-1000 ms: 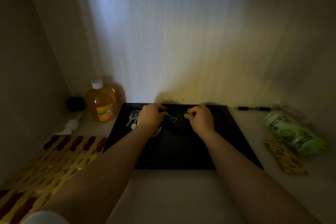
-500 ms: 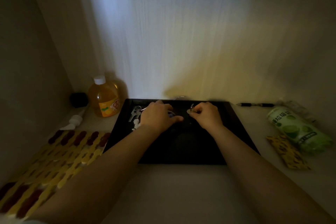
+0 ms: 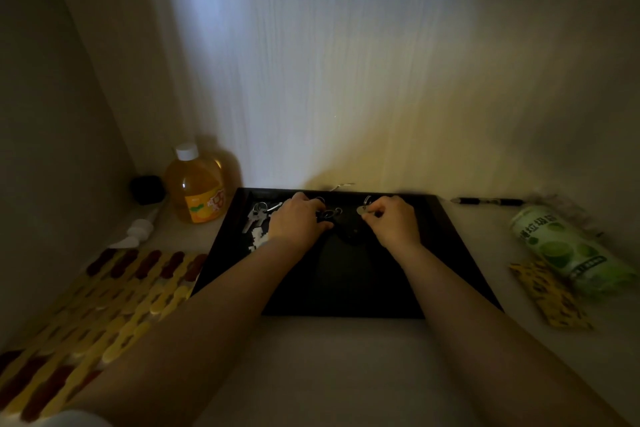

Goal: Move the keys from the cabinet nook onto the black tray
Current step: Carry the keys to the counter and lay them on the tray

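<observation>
Two hands over far end of black tray (image 3: 450, 253): left hand (image 3: 299, 218) curled on dark key bunch (image 3: 332, 213); right hand (image 3: 393, 222) pinching pale tag (image 3: 361, 210), likely setting down. Silver keys (image 3: 256, 217) already on tray.

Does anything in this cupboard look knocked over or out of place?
Mostly the green can to the right of the black tray: it lies on its side, not upright. The orange bottle stands upright, and nothing looks spilled in this dim light.

The left hand (image 3: 298, 218) covers part of the keys (image 3: 257, 217) (dim, details unreadable).
</observation>
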